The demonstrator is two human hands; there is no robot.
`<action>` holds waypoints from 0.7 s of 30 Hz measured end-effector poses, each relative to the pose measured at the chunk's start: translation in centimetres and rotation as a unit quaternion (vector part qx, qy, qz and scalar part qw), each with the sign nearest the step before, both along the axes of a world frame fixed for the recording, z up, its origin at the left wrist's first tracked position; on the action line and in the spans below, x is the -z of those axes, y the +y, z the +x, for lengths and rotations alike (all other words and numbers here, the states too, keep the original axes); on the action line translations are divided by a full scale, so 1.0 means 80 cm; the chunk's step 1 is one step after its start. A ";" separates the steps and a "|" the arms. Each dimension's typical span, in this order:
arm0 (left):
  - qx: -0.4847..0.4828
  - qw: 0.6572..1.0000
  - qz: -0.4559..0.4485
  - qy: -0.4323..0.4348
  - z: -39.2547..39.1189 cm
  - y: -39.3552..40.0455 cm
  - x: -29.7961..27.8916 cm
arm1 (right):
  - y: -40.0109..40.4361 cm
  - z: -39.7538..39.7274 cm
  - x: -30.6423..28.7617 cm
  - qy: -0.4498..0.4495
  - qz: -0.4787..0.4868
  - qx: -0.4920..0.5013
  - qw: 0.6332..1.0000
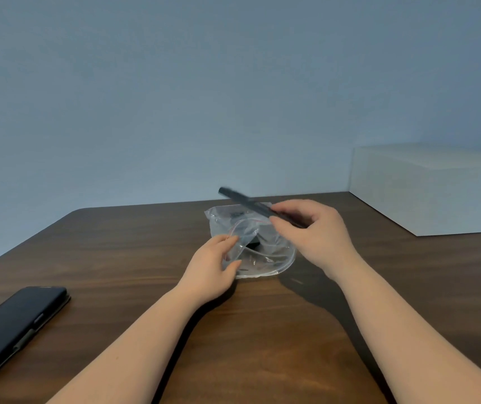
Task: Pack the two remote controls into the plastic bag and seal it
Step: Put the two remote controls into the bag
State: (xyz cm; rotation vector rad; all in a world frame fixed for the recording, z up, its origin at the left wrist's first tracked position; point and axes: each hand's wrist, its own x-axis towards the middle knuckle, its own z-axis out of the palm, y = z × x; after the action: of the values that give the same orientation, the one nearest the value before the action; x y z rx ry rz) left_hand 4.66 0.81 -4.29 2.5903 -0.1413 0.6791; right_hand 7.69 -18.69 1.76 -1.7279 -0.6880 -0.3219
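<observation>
Above one plastic bag [250,243] pinched in the left hand [214,268], the right hand [315,228] grips one remote control [245,202].

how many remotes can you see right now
2, though one is only partly visible. One remote is held in the right hand above the plastic bag. A dark shape inside the bag looks like the second, mostly obscured.

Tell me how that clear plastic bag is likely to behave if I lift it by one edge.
The plastic bag looks thin and crumpled, so it would probably sag and fold rather than hold its shape. Its glossy film may be slippery. Something dark already lies inside, so it would likely hang unevenly from the left hand.
</observation>
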 end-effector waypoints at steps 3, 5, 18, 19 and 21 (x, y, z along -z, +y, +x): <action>-0.022 1.000 -0.012 -0.011 0.002 0.001 -0.002 | -0.008 0.003 -0.005 0.018 -0.050 -0.024 0.998; -0.031 0.999 -0.025 -0.018 0.001 0.002 -0.003 | -0.018 0.005 -0.011 0.025 -0.064 -0.005 0.998; 0.027 0.997 -0.026 -0.062 -0.003 -0.009 -0.006 | 0.013 0.012 0.016 -0.095 -0.362 0.174 0.911; 0.028 0.997 -0.026 -0.063 -0.003 -0.009 -0.006 | 0.016 0.015 0.022 -0.092 -0.373 0.181 0.905; 0.029 0.997 -0.028 -0.063 -0.003 -0.009 -0.007 | 0.019 0.020 0.032 -0.078 -0.378 0.184 0.904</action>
State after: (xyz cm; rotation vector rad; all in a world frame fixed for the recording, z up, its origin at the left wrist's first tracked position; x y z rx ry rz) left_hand 4.43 0.13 -3.76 2.4810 -0.2323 0.8146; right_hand 9.32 -17.14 -0.77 -2.6125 -0.6383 -0.4984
